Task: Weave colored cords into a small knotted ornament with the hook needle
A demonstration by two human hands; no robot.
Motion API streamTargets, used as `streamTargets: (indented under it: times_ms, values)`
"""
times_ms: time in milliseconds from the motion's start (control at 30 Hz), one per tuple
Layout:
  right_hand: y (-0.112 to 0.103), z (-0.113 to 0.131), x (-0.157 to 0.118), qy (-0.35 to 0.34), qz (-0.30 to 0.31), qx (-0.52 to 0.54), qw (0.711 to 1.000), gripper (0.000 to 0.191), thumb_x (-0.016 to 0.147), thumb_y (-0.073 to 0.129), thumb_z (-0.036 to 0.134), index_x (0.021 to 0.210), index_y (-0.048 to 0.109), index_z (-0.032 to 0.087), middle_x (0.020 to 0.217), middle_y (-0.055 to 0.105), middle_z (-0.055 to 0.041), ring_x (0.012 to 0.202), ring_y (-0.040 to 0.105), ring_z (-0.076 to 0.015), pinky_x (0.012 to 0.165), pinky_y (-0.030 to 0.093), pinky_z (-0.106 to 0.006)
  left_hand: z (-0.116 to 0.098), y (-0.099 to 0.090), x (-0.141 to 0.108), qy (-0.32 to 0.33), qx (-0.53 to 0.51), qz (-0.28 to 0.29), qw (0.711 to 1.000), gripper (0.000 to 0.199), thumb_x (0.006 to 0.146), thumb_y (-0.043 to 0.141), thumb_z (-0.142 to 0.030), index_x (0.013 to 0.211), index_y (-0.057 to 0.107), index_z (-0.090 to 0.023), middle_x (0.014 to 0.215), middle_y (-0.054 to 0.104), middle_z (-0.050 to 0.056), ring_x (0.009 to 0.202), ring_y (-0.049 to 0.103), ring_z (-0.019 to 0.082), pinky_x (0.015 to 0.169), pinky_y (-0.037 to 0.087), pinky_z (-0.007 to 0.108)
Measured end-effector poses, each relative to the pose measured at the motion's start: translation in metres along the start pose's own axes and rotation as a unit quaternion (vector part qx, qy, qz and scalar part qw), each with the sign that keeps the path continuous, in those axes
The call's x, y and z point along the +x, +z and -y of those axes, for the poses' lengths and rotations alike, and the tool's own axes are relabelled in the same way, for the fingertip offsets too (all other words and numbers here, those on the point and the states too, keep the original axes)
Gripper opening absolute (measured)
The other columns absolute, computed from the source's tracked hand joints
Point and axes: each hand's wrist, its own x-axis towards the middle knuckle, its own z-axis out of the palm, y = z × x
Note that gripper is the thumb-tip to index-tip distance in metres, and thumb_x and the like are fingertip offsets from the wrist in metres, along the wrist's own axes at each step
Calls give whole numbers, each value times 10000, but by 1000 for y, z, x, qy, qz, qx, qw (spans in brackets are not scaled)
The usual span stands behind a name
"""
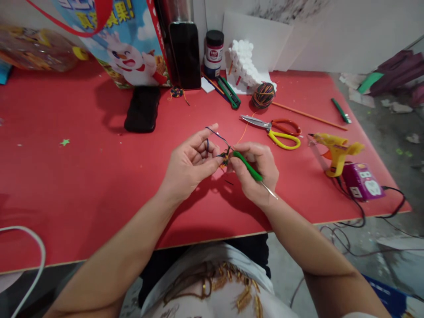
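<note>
My left hand point(195, 161) pinches a small multicoloured piece of crochet point(225, 158) between thumb and fingers. A dark blue strand of yarn point(217, 133) runs over its raised index finger. In my right hand point(256, 170) is a crochet hook point(248, 166) with a green grip; its metal tail end points down toward my wrist. The hook's working tip meets the crochet piece, though the fingers partly hide it. An orange strand leads from the work up toward a multicoloured yarn ball point(263, 95). Both hands are just above the red table point(82, 176).
Scissors point(271, 130) lie beyond my right hand. Farther right are a yellow glue gun point(339, 150) and a purple box point(362, 181) with cables. At the back stand a dark jar point(213, 54), an upright phone point(185, 55) and a printed bag point(129, 48). A black phone point(142, 109) lies left.
</note>
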Motion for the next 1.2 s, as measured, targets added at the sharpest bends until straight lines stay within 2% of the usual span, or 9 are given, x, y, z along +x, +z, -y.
streamTargets:
  times_ms: [100, 200, 267, 467, 567, 667, 867, 1067, 1200]
  values:
    - [-1, 1, 8, 66, 24, 117, 991, 198, 992, 744, 300, 1179, 703, 251, 899, 766, -1, 700, 746, -131, 651, 643, -270, -4, -3, 1, -10, -5, 0, 1000, 619, 766, 844, -65, 1347, 766, -263, 908, 688, 15, 800, 637, 98, 727, 568, 198]
    - [-6, 2, 17, 138, 67, 247, 957, 140, 994, 742, 327, 1089, 727, 225, 766, 774, 9, 577, 704, -116, 552, 601, -233, -11, -5, 2, -16, 6, 15, 1000, 620, 718, 840, -32, 1301, 791, -236, 876, 687, 14, 790, 643, 94, 728, 561, 188]
    - [-11, 2, 22, 159, 81, 291, 940, 115, 970, 767, 323, 998, 760, 212, 709, 761, 12, 540, 677, -106, 506, 562, -209, -17, -7, 2, -17, 30, 41, 999, 641, 697, 832, -22, 1304, 790, -225, 834, 669, 5, 737, 615, 90, 667, 532, 182]
    - [-22, -1, 29, 158, 103, 281, 941, 147, 923, 806, 327, 863, 799, 193, 774, 757, -33, 630, 689, -136, 537, 577, -242, -23, -9, 1, -15, 81, 105, 991, 713, 681, 788, 0, 1350, 776, -245, 849, 663, 17, 734, 592, 107, 613, 491, 189]
    - [-24, -2, 29, 145, 121, 271, 944, 154, 939, 790, 325, 866, 794, 190, 927, 786, -57, 698, 718, -139, 619, 612, -271, -20, -11, 1, -11, 61, 112, 992, 689, 699, 795, -20, 1345, 786, -258, 855, 667, 29, 758, 606, 122, 631, 519, 197]
    - [-24, -3, 27, 148, 143, 274, 940, 138, 972, 762, 325, 955, 780, 189, 1048, 813, -78, 731, 762, -151, 671, 640, -298, -15, -13, 2, -17, 45, 98, 994, 656, 731, 820, -64, 1354, 781, -267, 864, 677, 33, 761, 615, 126, 662, 552, 214]
    - [-19, -3, 25, 179, 115, 259, 942, 195, 944, 805, 376, 1010, 754, 199, 1001, 838, -66, 837, 813, -203, 824, 702, -393, -9, -12, 3, 13, 40, 22, 999, 544, 792, 826, -145, 1323, 783, -255, 944, 698, 54, 877, 653, 154, 771, 603, 249]
    - [-15, -5, 25, 160, 86, 225, 957, 218, 926, 821, 417, 1009, 776, 222, 1057, 844, -60, 876, 802, -200, 872, 690, -400, -8, -8, 1, -2, 23, 18, 1000, 562, 774, 894, -196, 1317, 770, -273, 1013, 726, 56, 861, 666, 152, 809, 620, 286]
    - [-12, -5, 23, 128, 44, 198, 971, 215, 938, 810, 432, 1017, 776, 235, 1095, 842, -63, 986, 800, -218, 936, 669, -412, -6, -3, 0, -19, -4, 13, 1000, 630, 741, 947, -197, 1337, 759, -284, 1023, 730, 48, 904, 688, 151, 813, 613, 269]
